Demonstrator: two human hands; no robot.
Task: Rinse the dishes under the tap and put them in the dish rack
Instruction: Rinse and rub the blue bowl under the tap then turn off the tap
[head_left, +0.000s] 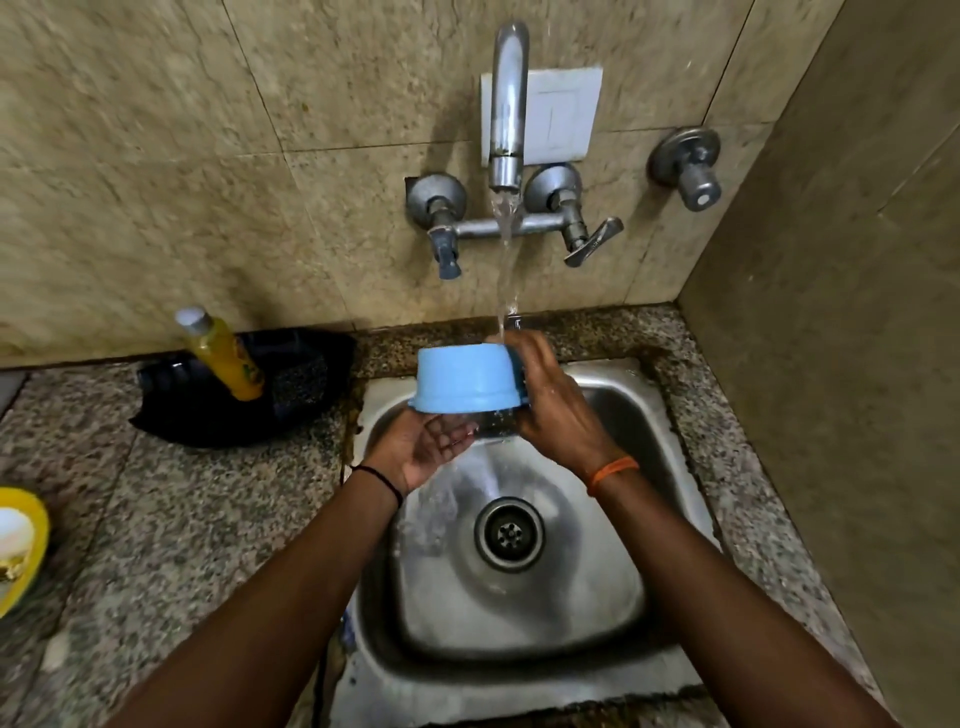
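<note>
— Blue plastic bowl (467, 379), upside down over the steel sink (613, 587). Who is holding it?

— Right hand (558, 410) is gripping its right side, fingers curling over the base where the stream from the tap (508, 104) is landing. Left hand (421, 447) is lying open just under the rim, palm up, fingers relaxed, catching runoff.

— Anything unclear?

— Bowl's inside is facing down, unseen. Right fingertips are partly lost behind the bowl and the water. Yellow dish (21, 551) at the left edge is getting cut off; its contents are unreadable.
</note>
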